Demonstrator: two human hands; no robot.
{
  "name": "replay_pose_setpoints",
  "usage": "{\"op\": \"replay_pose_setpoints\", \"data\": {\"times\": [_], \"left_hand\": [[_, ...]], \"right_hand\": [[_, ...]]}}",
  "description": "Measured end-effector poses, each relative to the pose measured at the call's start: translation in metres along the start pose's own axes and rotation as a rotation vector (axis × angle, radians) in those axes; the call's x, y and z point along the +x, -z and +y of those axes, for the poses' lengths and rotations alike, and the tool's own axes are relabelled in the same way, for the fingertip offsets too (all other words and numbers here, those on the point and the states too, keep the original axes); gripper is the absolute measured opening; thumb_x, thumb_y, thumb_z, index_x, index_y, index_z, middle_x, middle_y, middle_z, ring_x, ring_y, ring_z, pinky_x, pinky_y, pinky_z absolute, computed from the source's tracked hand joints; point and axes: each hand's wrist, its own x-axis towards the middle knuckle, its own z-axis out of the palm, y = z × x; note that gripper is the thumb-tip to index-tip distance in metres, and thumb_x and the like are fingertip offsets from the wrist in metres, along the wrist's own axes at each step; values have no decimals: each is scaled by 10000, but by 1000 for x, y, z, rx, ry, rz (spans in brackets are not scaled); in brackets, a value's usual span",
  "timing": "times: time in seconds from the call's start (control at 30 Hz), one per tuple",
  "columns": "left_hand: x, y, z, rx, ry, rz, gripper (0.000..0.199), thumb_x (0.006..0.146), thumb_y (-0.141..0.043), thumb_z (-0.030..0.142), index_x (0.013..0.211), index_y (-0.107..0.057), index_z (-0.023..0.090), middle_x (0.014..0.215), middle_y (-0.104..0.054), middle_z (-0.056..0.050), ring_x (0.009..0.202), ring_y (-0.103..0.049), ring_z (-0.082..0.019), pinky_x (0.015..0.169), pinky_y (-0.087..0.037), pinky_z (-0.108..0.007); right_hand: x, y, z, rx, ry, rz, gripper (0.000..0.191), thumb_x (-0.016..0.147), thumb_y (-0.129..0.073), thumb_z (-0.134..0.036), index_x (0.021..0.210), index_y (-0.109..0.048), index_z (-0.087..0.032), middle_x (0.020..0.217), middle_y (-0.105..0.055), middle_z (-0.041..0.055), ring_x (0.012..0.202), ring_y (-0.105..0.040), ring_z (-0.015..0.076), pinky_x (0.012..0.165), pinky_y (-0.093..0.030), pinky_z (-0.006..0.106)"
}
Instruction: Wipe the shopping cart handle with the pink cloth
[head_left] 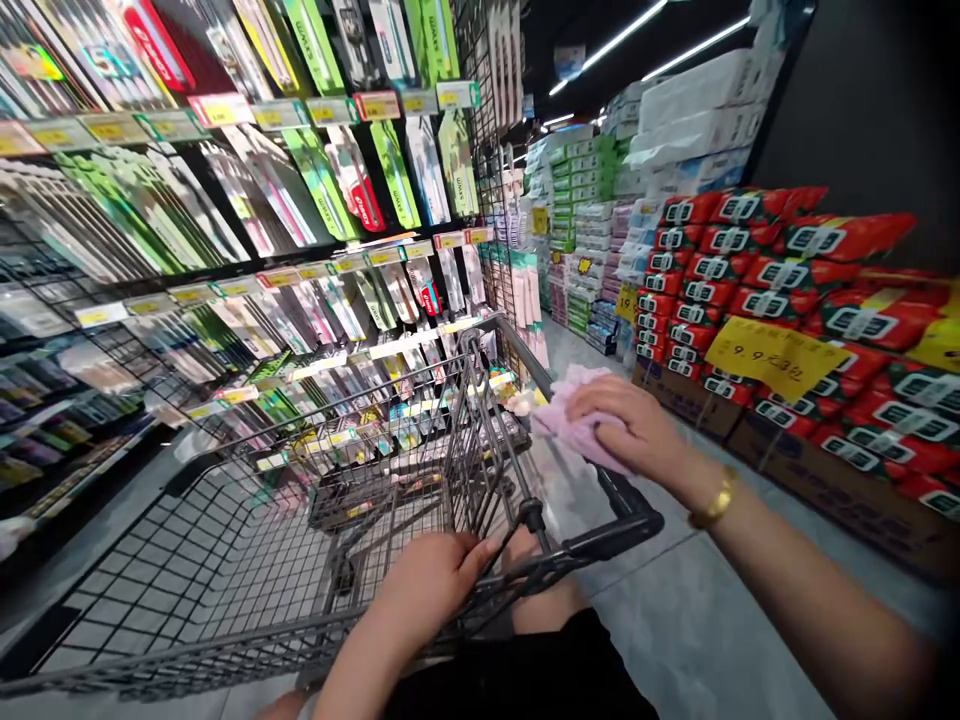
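Note:
A dark wire shopping cart (247,590) stands right in front of me, its black handle bar (619,540) at the right end. My right hand (626,420) has its fingers wrapped round a crumpled pink cloth (574,415), which lies against the bar on the far side of the handle frame. A gold bangle (721,497) is on that wrist. Lower and further left, my left hand (442,575) is closed on the cart's frame near the handle. Its fingertips are partly hidden behind the frame.
Racks of packaged toothbrushes (322,180) rise beyond the cart at left and centre. Red packs (772,270) with yellow price signs (780,358) are stacked on cartons at the right. An aisle with stacked paper packs (585,190) runs back between them. Grey tiles (697,610) cover the floor.

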Motion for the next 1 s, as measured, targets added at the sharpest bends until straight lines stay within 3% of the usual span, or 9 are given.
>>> {"op": "replay_pose_setpoints", "data": {"times": [0.07, 0.23, 0.3, 0.4, 0.5, 0.63, 0.73, 0.87, 1.0], "left_hand": [[-3, 0, 1, 6, 6, 3, 619, 975, -236, 616, 795, -685, 229, 743, -713, -53, 729, -648, -225, 640, -353, -287], [-14, -8, -9, -23, 25, -8, 561, 972, -294, 603, 790, -679, 236, 744, -716, -30, 727, -657, -209, 640, -384, -275], [-19, -11, -15, -95, 10, 36, 489, 972, -339, 576, 861, -688, 252, 775, -724, -15, 737, -663, -193, 656, -420, -267], [-24, -5, -12, -195, -93, 374, 366, 962, -423, 529, 1066, -662, 272, 996, -736, -27, 928, -669, -200, 812, -476, -287], [-25, 15, 14, -178, -385, 675, 323, 951, -480, 474, 1156, -619, 267, 1167, -685, -55, 1115, -602, -221, 964, -444, -340], [-7, 47, 60, -119, -642, 598, 287, 968, -461, 432, 1006, -660, 229, 1003, -700, -58, 973, -619, -209, 890, -448, -342], [19, 59, 73, -21, -694, 442, 422, 984, -419, 486, 786, -660, 202, 741, -671, -30, 743, -600, -170, 718, -417, -289], [47, 49, 64, 104, -753, 247, 569, 985, -397, 535, 591, -600, 178, 555, -605, -6, 541, -506, -117, 582, -326, -262], [54, 31, 57, 201, -774, 323, 608, 972, -405, 558, 539, -592, 175, 512, -593, -12, 523, -504, -128, 638, -346, -299]], "right_hand": [[10, -5, 4, 66, -31, -23, 247, 762, -465, -115, 827, -682, -213, 875, -714, 39, 891, -624, 207, 878, -465, 404], [10, -5, -16, 346, 65, -293, 221, 756, -472, -110, 787, -669, -207, 799, -697, 19, 811, -606, 170, 845, -463, 352], [11, -10, -9, 360, 36, -222, 226, 745, -476, -109, 789, -676, -206, 814, -701, 25, 824, -612, 177, 847, -466, 357], [17, -26, 18, 236, -157, 12, 252, 745, -460, -118, 804, -688, -208, 865, -710, 37, 874, -622, 203, 866, -467, 391], [21, -37, 30, 132, -266, 24, 253, 760, -489, -152, 875, -702, -224, 972, -719, 38, 1108, -594, 256, 994, -425, 454], [5, -25, 0, 49, -334, -148, 334, 774, -654, -313, 1105, -658, -268, 1183, -666, 42, 1395, -375, 324, 1128, -294, 548], [-14, -9, -24, 76, -346, -269, 467, 764, -702, -334, 1216, -596, -280, 1276, -612, 59, 1299, -491, 287, 1066, -410, 467], [-9, -10, -20, 29, -298, -231, 385, 787, -658, -271, 1170, -622, -258, 1239, -635, 68, 1241, -536, 262, 1053, -427, 425], [26, -33, 7, -26, -337, -165, 261, 786, -604, -220, 1039, -665, -219, 1096, -680, 59, 1059, -615, 237, 940, -480, 390]]}}
